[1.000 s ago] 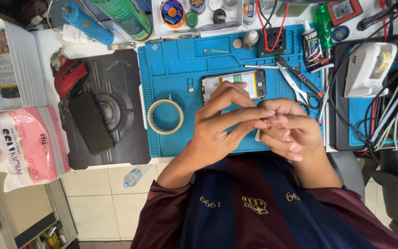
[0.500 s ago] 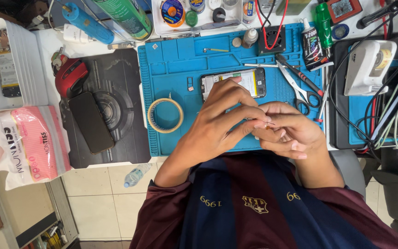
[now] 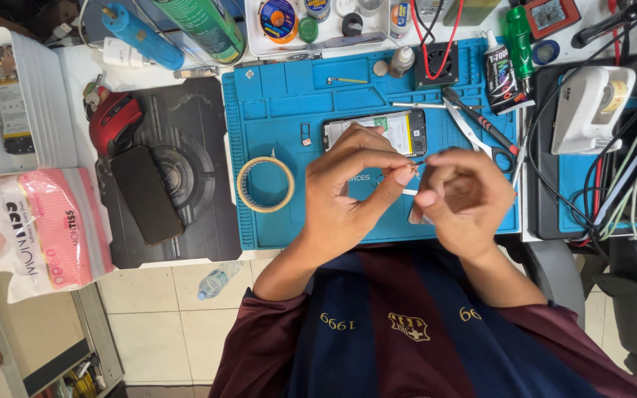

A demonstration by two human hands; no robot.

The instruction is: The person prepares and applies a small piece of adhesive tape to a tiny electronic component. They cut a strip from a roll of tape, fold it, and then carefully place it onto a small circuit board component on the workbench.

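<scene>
Left hand and right hand meet above the blue mat; left fingertips pinched together on a tiny part, too small to identify; right hand curled shut, contents hidden, cannot tell what it grips. Judgement: part is light, thin, easily dropped or bent; hold by its edges only. Just behind: 1 opened phone, fragile; tape roll left of it; scissors right. White surface carries all.
</scene>
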